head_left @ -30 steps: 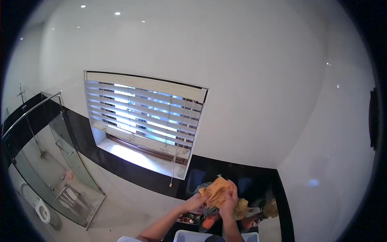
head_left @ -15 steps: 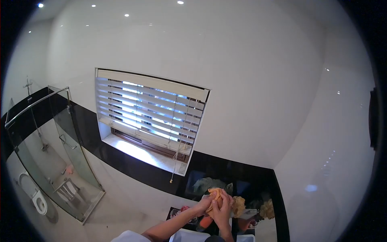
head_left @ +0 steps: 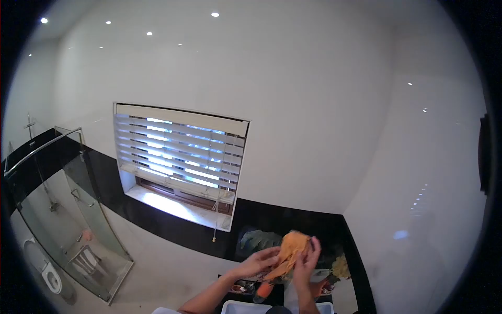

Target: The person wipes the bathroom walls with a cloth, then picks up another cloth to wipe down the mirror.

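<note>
A crumpled orange cloth is held up between my two hands, over the dark counter. My right hand grips it from the right side with the fingers pointing upward. From the left, my left hand reaches across with its fingertips on the cloth's left edge. The lower end of the cloth hangs down between the hands. Just below it stands an object with an orange-red top, whose kind I cannot make out. A dark tray with small items lies under my left wrist.
A white basin rim shows at the bottom edge. Yellow flowers appear at the right. Beyond are a window with blinds, its hanging cord, a glass shower enclosure, a grey plastic seat and a toilet.
The hands have moved apart, and the cloth, bunched between them before, is now more spread out and raised. The camera view has shifted slightly up and to the right.
</note>
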A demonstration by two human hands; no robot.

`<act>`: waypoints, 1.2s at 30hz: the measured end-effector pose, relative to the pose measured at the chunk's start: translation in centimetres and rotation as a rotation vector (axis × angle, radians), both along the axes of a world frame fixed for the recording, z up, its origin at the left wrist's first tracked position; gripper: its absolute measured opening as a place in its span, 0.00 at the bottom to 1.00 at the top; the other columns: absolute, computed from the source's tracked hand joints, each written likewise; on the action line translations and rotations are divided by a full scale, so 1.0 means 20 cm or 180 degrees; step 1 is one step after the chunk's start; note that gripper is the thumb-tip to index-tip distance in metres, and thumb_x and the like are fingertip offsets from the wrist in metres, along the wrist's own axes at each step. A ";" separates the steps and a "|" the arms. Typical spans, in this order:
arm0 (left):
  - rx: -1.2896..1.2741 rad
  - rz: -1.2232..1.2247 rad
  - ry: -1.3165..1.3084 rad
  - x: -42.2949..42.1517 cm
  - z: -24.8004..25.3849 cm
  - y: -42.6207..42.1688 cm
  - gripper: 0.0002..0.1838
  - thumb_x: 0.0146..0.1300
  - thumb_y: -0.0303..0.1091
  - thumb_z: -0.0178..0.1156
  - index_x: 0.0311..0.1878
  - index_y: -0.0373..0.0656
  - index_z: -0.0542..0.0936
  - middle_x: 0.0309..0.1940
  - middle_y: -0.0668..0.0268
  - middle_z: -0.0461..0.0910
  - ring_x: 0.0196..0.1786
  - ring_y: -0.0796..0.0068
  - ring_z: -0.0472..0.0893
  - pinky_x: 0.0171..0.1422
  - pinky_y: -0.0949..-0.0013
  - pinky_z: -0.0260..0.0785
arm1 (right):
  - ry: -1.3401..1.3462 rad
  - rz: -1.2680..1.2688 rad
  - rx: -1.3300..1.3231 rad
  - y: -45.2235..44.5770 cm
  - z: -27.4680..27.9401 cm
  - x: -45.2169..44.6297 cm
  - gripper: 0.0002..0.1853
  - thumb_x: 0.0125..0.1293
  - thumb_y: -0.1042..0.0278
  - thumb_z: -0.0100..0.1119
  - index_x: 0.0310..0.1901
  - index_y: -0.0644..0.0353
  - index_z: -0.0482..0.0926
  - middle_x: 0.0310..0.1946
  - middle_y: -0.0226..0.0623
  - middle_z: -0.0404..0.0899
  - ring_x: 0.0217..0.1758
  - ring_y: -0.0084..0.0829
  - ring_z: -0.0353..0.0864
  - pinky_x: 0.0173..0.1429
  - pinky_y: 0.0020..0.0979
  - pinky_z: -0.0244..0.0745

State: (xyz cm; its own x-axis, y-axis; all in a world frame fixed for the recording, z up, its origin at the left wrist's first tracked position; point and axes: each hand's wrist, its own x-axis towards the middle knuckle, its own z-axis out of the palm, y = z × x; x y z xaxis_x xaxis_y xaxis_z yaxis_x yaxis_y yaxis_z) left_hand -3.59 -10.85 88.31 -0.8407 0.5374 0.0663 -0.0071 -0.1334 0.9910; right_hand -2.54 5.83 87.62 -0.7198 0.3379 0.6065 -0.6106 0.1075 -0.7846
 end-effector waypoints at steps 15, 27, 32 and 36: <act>0.0135 -0.0035 0.0676 -0.80 0.26 -0.37 0.16 0.68 0.35 0.50 0.55 0.37 0.72 0.47 0.63 0.77 0.53 0.75 0.75 0.60 0.71 0.65 | 0.2501 -0.0834 0.1507 -0.33 1.88 -1.09 0.21 0.58 0.82 0.52 0.55 0.60 0.72 0.55 0.37 0.71 0.61 0.33 0.69 0.64 0.31 0.63; -0.0181 0.0209 0.0614 -1.12 0.05 -0.66 0.17 0.69 0.40 0.50 0.55 0.39 0.73 0.47 0.64 0.79 0.51 0.76 0.75 0.60 0.71 0.64 | 0.4108 -0.1552 0.2332 -1.10 3.04 -1.73 0.27 0.52 0.85 0.46 0.55 0.53 0.73 0.56 0.35 0.72 0.60 0.34 0.70 0.63 0.30 0.65; 0.0402 0.0471 0.0597 -1.17 0.03 -0.71 0.20 0.64 0.49 0.55 0.45 0.41 0.78 0.33 0.69 0.80 0.39 0.80 0.76 0.46 0.72 0.68 | 0.3788 0.0433 0.0252 -1.30 3.37 -1.84 0.13 0.69 0.63 0.46 0.47 0.62 0.70 0.35 0.40 0.73 0.40 0.34 0.74 0.49 0.29 0.69; 0.1016 0.0567 0.0402 -1.35 -0.23 -0.65 0.20 0.61 0.50 0.59 0.46 0.43 0.78 0.35 0.67 0.80 0.38 0.78 0.77 0.44 0.74 0.68 | 0.4516 -0.1604 0.1671 -1.40 3.47 -1.89 0.17 0.68 0.67 0.47 0.55 0.64 0.66 0.45 0.44 0.72 0.52 0.39 0.71 0.59 0.33 0.66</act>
